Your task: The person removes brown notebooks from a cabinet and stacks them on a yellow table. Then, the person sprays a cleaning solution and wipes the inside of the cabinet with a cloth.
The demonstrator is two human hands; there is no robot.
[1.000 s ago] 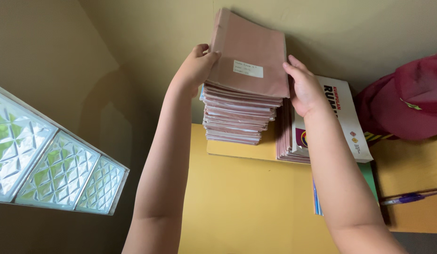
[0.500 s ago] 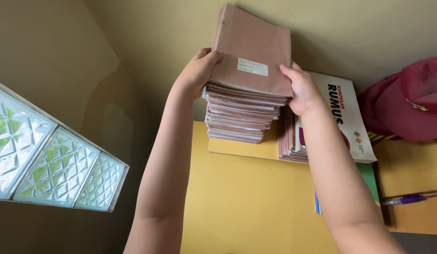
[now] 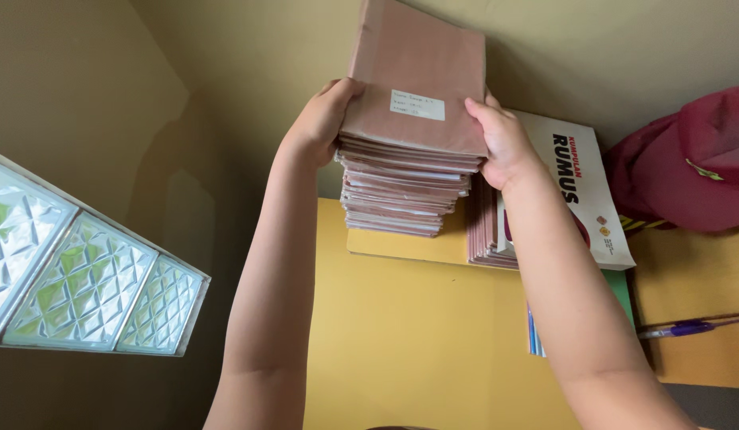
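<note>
So from my feed the tall stack of pink-brown paper-covered notebooks (image 3: 408, 171) sits on the yellow shelf (image 3: 401, 318) squarely between both hands, left hand (image 3: 318, 123) and right hand (image 3: 501, 143) equally near, fingers curled and pressed onto its top short edges.

Pinkish-brown notebooks (image 3: 409, 171) on a yellow shelf (image 3: 401, 334), beside a maroon cap (image 3: 692, 163).
</note>
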